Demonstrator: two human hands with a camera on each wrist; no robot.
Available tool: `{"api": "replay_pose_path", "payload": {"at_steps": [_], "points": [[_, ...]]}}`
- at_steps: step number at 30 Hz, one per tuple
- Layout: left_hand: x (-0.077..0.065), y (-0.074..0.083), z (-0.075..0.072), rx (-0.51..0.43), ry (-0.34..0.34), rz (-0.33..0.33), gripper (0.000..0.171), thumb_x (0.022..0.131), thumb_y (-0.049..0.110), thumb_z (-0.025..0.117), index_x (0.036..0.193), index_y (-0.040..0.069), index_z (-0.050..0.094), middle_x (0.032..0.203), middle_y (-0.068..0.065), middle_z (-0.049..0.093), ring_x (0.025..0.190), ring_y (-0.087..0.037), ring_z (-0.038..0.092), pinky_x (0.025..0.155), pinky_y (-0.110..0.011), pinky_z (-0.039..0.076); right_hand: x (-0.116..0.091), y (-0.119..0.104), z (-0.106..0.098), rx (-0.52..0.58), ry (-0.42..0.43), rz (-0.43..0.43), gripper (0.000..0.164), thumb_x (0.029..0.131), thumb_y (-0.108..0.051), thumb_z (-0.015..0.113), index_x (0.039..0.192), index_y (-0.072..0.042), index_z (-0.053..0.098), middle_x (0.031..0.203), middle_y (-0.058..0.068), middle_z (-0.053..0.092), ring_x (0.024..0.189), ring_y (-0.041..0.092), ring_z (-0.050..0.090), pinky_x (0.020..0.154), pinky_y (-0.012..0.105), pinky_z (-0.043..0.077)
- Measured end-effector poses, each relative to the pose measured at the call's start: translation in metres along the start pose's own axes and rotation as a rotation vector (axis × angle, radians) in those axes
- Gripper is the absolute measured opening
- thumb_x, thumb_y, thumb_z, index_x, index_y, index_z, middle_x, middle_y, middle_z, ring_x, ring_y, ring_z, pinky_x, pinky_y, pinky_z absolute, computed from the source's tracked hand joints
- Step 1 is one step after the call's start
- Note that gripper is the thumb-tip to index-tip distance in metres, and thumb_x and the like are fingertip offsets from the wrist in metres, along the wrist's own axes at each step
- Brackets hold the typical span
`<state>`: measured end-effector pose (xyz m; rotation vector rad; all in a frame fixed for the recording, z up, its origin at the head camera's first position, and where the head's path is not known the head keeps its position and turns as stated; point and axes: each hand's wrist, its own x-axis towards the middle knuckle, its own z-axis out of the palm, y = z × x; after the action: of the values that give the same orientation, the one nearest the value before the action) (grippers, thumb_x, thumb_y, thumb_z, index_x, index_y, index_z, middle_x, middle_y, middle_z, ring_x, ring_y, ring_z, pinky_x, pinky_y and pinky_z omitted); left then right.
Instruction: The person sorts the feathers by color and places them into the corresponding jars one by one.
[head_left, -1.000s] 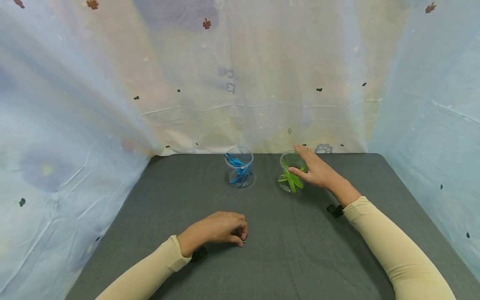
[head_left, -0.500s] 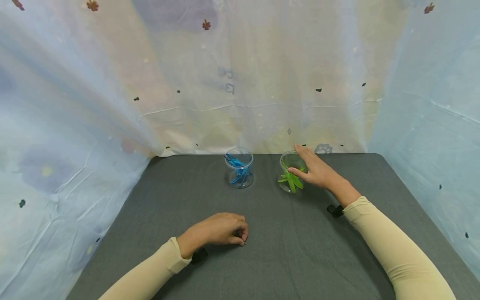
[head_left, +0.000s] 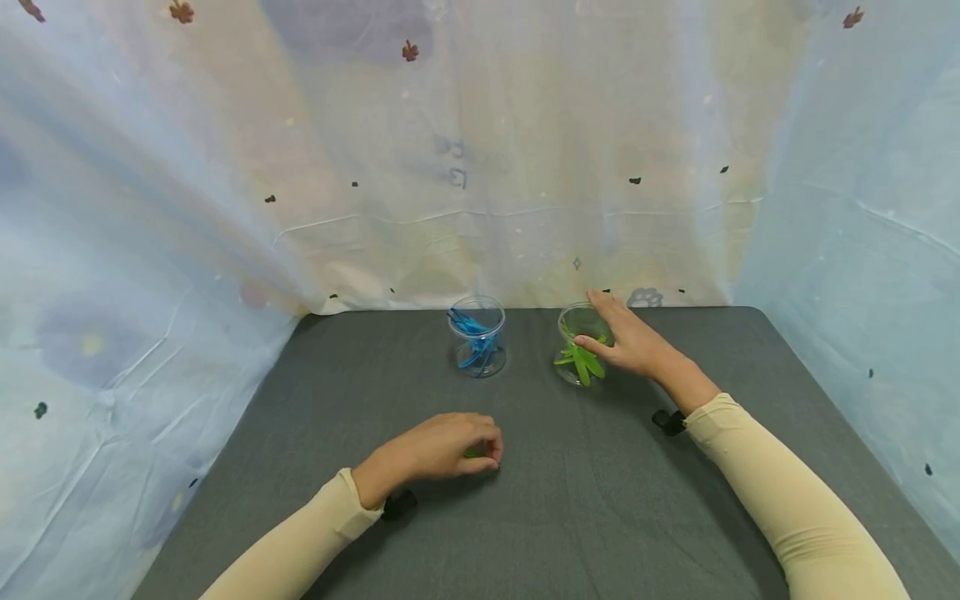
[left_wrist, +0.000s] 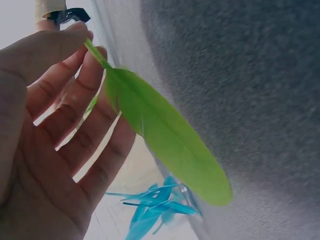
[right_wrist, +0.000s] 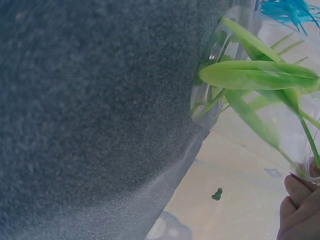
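Note:
Thumb and fingertips of my left hand pinch a green feather by its quill, just over the table. Its broad vane points away from the fingers in the left wrist view; in the head view the hand hides most of it. My right hand holds the rim of a clear jar, thumb on the near side and fingers across the far side. Several green feathers stand inside that jar. To its left is a second clear jar with several blue feathers in it.
Both jars stand near the back edge of the grey cloth-covered table. A pale patterned curtain hangs behind the table and along both sides.
My left hand has risen slightly and moved forward and right, its fingers still pinching the feather. My right hand and both jars have stayed in place.

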<state>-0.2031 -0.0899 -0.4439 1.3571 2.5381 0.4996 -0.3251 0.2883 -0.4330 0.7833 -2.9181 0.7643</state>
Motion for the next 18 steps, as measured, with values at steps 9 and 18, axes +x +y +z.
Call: {"api": "replay_pose_path", "payload": {"at_steps": [9, 18], "points": [[0.003, -0.001, -0.013, -0.031, 0.080, -0.013, 0.010, 0.108, 0.035, 0.068, 0.105, 0.026, 0.071, 0.104, 0.018, 0.063, 0.097, -0.008, 0.066, 0.085, -0.026, 0.056, -0.001, -0.002, -0.001, -0.001, 0.002, 0.003, 0.098, 0.106, -0.064, 0.058, 0.175, -0.021, 0.004, 0.180, 0.016, 0.009, 0.165, 0.044, -0.002, 0.127, 0.074, 0.012], [0.011, -0.007, -0.021, -0.068, 0.180, -0.011, 0.004, 0.108, 0.030, 0.069, 0.110, 0.027, 0.072, 0.106, 0.017, 0.067, 0.096, -0.003, 0.063, 0.085, -0.038, 0.060, -0.001, -0.002, -0.001, 0.001, -0.003, 0.009, 0.098, 0.106, -0.064, 0.058, 0.175, -0.021, 0.003, 0.180, 0.014, 0.007, 0.165, 0.043, -0.002, 0.128, 0.072, 0.011]]}}
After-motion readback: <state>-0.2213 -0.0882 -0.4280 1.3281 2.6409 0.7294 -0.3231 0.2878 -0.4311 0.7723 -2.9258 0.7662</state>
